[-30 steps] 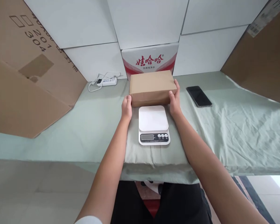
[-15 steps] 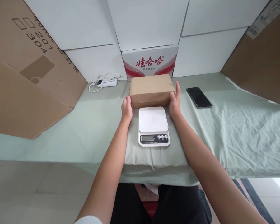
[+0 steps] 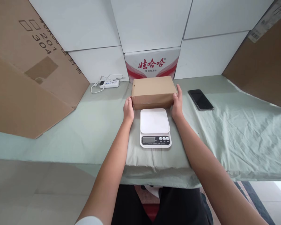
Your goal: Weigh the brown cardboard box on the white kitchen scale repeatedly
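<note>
i can't go straight back: red/white carton (image 3: pixel 152 65) is right behind the small brown box (image 3: pixel 154 86), w/ white panels (image 3: pixel 93 23) above it & either side. up front the kitchen scale (image 3: pixel 154 121) sits btwn the forearms, tight to the box, basically no gap for fingers imo (can't tell if they touch). l hand (image 3: pixel 128 110) has a wide stretch of cloth (image 3: pixel 98 131) on its left, up to the big l carton (image 3: pixel 37 103), tho the white corded gadget (image 3: pixel 109 83) blocks the back corner. r hand (image 3: pixel 177 104) gets a narrow lane b4 the phone (image 3: pixel 200 100), then wrinkly cloth to the r carton (image 3: pixel 259 62). above box & scale i've got open air.
</note>
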`<state>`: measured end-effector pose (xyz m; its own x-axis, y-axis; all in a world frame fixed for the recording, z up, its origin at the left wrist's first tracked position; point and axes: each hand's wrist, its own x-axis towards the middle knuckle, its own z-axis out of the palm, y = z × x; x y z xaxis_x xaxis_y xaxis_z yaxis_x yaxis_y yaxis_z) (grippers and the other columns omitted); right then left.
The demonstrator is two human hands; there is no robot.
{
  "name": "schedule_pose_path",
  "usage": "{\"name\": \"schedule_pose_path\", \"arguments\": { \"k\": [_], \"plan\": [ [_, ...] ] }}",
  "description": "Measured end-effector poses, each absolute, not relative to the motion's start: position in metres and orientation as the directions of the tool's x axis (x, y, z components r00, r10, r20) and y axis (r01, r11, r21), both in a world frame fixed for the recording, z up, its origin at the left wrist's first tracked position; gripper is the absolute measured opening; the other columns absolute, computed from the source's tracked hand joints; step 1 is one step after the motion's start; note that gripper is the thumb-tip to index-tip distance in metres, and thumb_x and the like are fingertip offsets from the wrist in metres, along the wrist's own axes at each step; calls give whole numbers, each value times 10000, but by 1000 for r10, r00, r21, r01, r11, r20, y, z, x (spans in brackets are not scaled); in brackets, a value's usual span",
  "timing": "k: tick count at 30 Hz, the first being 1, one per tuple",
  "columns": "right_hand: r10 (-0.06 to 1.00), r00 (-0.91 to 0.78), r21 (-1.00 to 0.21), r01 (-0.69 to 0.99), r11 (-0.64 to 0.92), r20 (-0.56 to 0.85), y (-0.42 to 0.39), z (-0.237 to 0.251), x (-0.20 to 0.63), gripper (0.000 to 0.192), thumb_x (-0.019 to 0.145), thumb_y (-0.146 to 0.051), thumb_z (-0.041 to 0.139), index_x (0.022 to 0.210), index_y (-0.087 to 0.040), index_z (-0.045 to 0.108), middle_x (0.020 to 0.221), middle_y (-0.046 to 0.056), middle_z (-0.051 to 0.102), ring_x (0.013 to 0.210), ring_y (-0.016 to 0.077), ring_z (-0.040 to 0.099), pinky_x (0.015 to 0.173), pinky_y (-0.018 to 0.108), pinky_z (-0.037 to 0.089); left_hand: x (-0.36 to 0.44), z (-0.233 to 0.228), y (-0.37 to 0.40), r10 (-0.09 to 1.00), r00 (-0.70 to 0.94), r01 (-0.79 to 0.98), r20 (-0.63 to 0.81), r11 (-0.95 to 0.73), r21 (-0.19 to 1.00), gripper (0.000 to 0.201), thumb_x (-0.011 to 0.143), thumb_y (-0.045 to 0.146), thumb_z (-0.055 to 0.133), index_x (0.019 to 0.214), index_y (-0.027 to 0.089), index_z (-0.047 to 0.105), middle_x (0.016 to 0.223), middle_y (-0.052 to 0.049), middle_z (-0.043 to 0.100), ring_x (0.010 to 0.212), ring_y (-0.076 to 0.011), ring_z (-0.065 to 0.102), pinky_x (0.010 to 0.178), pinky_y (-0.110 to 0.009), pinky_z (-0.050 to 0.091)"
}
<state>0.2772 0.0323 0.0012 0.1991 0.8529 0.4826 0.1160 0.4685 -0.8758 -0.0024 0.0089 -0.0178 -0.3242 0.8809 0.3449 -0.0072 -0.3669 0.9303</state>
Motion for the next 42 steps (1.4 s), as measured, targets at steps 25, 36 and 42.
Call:
{"name": "schedule_pose_path", "arguments": {
  "k": [25,36,42],
  "plan": [
    [795,102,-801,124,586,598,21,15,274,1106,920,-974,559,1811,-351,355,1920,81,409,1828,405,321,1515,680,235,9,13,-16,829,-357,94,430,-426,900,907,905,1030,555,1284,242,794,1369,-155,834,1387,-383,744,1212,-513,554],
    [777,71,-770,215,600,625,-64,15,304,1011,1002,-884,572,1822,-319,396,1941,100,398,1823,420,347,1509,673,271,17,18,-117,840,-293,131,456,-437,890,801,1022,909,504,1279,205,785,1314,-175,842,1334,-375,770,1106,-467,598],
    [799,115,-799,229,557,590,-116,-1,311,829,1052,-804,579,1780,-421,474,1892,69,488,1829,392,345,1510,726,221,21,11,-156,873,-262,140,411,-387,911,852,999,945,483,1264,203,808,1335,-194,847,1308,-383,779,1095,-479,599]
  ]
}}
